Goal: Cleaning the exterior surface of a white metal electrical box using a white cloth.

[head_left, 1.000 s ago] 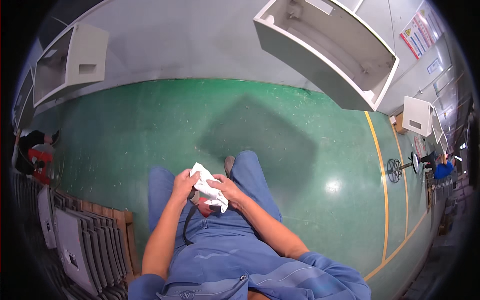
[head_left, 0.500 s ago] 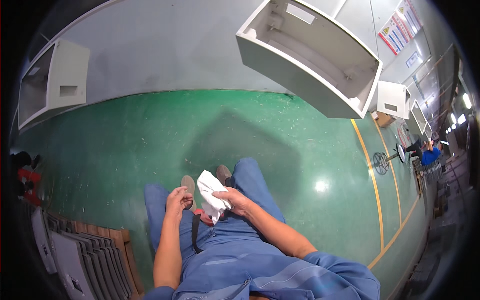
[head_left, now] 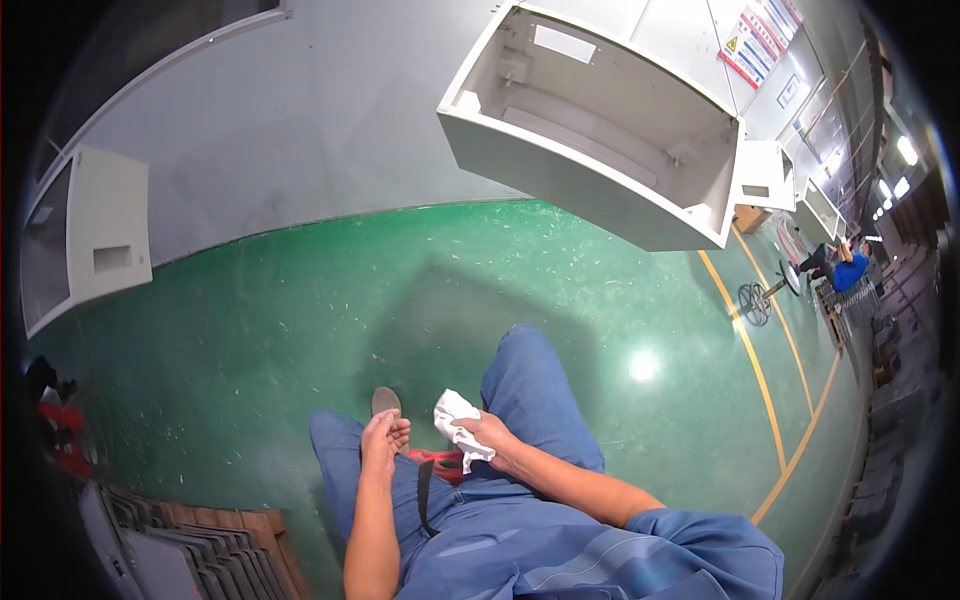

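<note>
1. The right hand point(head_left: 494, 433) has its fingers wrapped around the crumpled white cloth point(head_left: 453, 409), near the blue-trousered right thigh point(head_left: 543, 395).
2. The left hand point(head_left: 381, 441) is empty, apart from the cloth, its fingers loosely curled.
3. Light pressure and opened folds should limit bunching.

Up around two o'clock we've got a red-and-white poster point(head_left: 757, 48) with a yellow warning triangle point(head_left: 731, 44) on the wall point(head_left: 690, 45), plus a smaller blue-edged notice point(head_left: 790, 92), lettering too tiny to make out tbh.
</note>
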Demonstrator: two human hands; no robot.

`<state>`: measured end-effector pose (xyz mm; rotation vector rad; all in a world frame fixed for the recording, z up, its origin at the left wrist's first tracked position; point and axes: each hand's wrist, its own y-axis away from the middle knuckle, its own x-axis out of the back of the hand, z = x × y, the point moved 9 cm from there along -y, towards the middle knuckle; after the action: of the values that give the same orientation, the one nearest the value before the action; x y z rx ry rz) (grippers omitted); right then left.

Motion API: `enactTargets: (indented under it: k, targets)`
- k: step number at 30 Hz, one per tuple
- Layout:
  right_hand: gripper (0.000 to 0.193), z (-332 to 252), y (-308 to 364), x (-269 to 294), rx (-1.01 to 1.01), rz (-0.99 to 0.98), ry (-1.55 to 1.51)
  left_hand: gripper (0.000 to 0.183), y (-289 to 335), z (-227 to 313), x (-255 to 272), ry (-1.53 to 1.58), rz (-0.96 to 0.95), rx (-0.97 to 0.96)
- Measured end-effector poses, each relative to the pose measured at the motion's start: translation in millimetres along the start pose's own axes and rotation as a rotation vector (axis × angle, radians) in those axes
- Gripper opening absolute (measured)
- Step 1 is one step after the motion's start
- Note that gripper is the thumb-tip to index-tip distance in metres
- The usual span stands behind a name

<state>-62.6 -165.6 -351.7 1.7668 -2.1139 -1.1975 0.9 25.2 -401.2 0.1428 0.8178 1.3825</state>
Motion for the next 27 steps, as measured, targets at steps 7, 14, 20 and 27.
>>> enactTargets:
  k: [7, 14, 20, 27]
  targets:
    - [0.023, 4, -21, -10, -0.081, -0.062, -0.179, 0.025, -1, 4, -1, 0.012, 0.013, -0.008]
    - [0.019, -2, -17, 10, 0.031, 0.154, -0.062, 0.023, 1, 31, -19, -0.589, 0.094, -0.329]
    - [0.031, 22, 5, 31, 0.053, 0.202, -0.005, 0.028, -2, 200, -167, -1.238, -0.125, -1.205]
    - [0.032, 6, -11, 59, 0.049, 0.189, -0.017, 0.054, 16, 340, -391, -1.658, -0.106, -1.848]
